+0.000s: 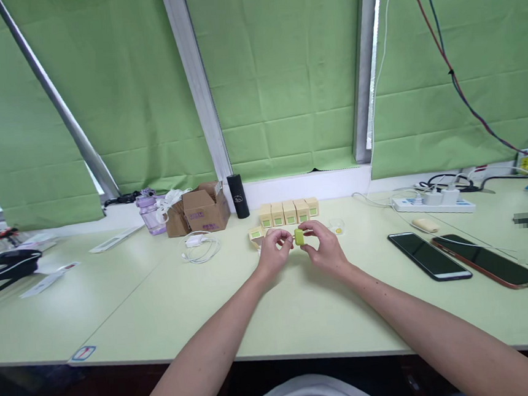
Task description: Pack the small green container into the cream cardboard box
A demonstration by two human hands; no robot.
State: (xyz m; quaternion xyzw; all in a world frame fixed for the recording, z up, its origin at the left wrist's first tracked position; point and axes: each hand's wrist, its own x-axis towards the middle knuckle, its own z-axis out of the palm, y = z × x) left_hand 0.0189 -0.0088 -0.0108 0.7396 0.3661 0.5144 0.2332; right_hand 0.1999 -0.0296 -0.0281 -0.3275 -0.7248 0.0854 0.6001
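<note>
Just above the table's middle, my right hand (pixel 322 246) pinches a small yellow-green, block-shaped item (pixel 299 237) between thumb and fingers. Close to its left side, my left hand (pixel 275 250) has its thumb and fingertips pressed together; whatever lies between them is too small to tell. Behind the hands stand several small tan boxes (pixel 290 213) with green labels, side by side in a row. One more such box (pixel 255 234) sits tilted, partly hidden by my left hand. A small clear container (pixel 336 227) with a yellow bit inside is behind my right hand.
Left of the hands lie a white charger with cable (pixel 195 241), a cardboard box (pixel 206 209), a purple bottle (pixel 150 214) and a black cylinder (pixel 238 196). On the right are two phones (pixel 429 255), a beige oval item (pixel 426 225) and a power strip (pixel 433 202) with cables.
</note>
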